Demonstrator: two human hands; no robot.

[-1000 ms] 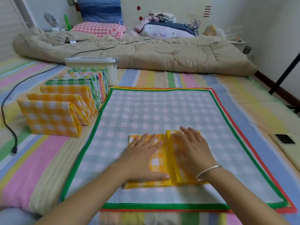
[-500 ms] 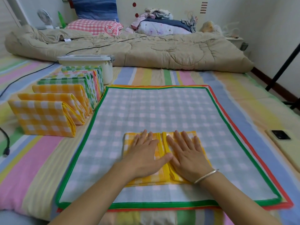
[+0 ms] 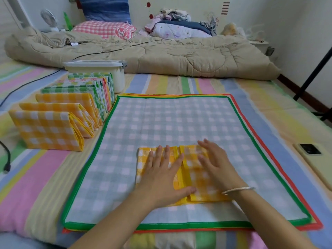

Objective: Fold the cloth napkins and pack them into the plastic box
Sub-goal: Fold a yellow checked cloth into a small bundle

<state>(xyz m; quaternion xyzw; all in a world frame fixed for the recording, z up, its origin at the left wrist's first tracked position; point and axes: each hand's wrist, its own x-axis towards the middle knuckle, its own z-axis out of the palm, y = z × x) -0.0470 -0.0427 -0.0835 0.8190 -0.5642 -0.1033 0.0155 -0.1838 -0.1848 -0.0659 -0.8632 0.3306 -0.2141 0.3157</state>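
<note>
**Status**

1. Done: a row of folded napkins (image 3: 48, 130) stands on edge on the striped bed sheet (image 3: 36, 186), along the left edge of the flat napkin stack (image 3: 179, 119). Yellow checked pieces are nearest, with green and printed ones behind.
2. In hand: one yellow checked napkin (image 3: 195, 180) lies on the stack, midway along its near edge. It is folded down to a small rectangle, with the right flap laid over the centre line.
3. Left hand (image 3: 161, 178): flat, with straight fingers pressing the left half and the thumb reaching to the centre fold.
4. Right hand (image 3: 218, 169): flat and holding nothing, fingers spread over the right flap. The fingers are blurred, so contact at the tips cannot be confirmed.
5. Left to do: the stack shows a grey checked top sheet with green, yellow and red borders beneath, so several napkins appear to be unfolded.
6. The plastic box (image 3: 119, 78) stands beyond the stack's far left corner, behind the row, with its lid (image 3: 93, 63) on. Its contents are not visible, and packing appears not to have started.

**Change from the earlier frames**

- The right flap, which stood raised along its fold a second ago, now lies flatter.
- The right hand's fingers, previously close together and flat, are now spread and in motion.
- The left hand, the row and the box are unchanged.
</note>
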